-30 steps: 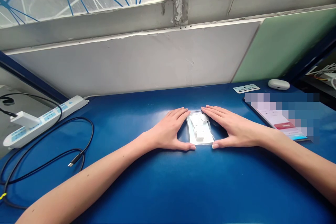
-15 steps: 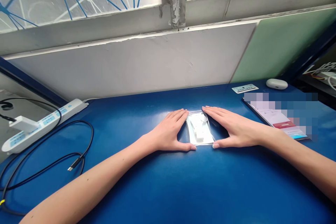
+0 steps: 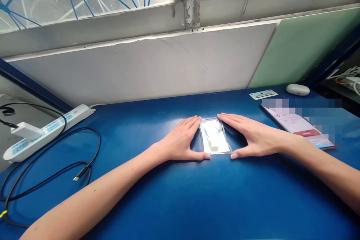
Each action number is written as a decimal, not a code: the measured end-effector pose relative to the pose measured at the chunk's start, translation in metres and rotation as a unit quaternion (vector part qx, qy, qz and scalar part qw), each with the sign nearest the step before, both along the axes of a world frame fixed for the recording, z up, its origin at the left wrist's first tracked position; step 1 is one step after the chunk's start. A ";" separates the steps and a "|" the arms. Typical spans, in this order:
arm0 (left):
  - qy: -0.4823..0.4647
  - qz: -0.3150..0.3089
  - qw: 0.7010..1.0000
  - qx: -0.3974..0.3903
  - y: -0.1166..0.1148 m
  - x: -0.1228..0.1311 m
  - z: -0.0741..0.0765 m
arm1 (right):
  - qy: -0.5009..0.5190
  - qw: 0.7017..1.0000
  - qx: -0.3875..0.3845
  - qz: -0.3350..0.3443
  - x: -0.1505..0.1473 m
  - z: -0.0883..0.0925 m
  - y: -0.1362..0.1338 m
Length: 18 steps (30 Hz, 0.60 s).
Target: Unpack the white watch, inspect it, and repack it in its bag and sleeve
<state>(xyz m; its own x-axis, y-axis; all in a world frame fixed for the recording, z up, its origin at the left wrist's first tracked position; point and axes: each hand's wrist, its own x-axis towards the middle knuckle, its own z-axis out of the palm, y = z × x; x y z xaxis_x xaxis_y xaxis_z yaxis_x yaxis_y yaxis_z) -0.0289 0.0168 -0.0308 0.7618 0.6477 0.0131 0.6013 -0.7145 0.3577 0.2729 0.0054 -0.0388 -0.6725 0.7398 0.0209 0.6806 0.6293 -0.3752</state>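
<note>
Packaging comes first: a small clear plastic pouch (image 3: pixel 214 140) with white parts sealed inside lies flat on the blue worktop (image 3: pixel 180 202), near its middle and between the two hands. The left hand (image 3: pixel 181 142) rests palm down just beside the pouch's left edge, fingers straight and together, thumb stretched along the near edge — open, gripping nothing. The right hand (image 3: pixel 251 137) mirrors it on the right edge, likewise flat and open, its thumb tip pointing toward the left thumb. Whether the fingertips press on the pouch's rim or only touch it cannot be told.

Farther right lies a phone (image 3: pixel 298 125) with a lit screen, partly blurred. Behind it sit a white label card (image 3: pixel 263 94) and a white earbud case (image 3: pixel 298 89). Well apart on the left — a white power strip (image 3: pixel 47 129) with a white charger (image 3: pixel 26 130) plugged in, and a black cable (image 3: pixel 56 172) looped across the worktop, its loose plug lying free.
</note>
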 end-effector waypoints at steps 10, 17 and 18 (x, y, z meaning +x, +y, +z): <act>0.002 0.002 1.000 0.011 0.001 0.000 -0.004 | -0.006 1.000 0.007 0.003 -0.002 -0.001 0.000; -0.008 0.000 1.000 0.009 0.000 0.000 -0.001 | -0.005 1.000 0.011 -0.008 -0.001 -0.005 -0.001; -0.011 0.000 1.000 0.009 0.000 0.001 -0.001 | -0.007 1.000 0.011 -0.010 -0.001 -0.005 -0.001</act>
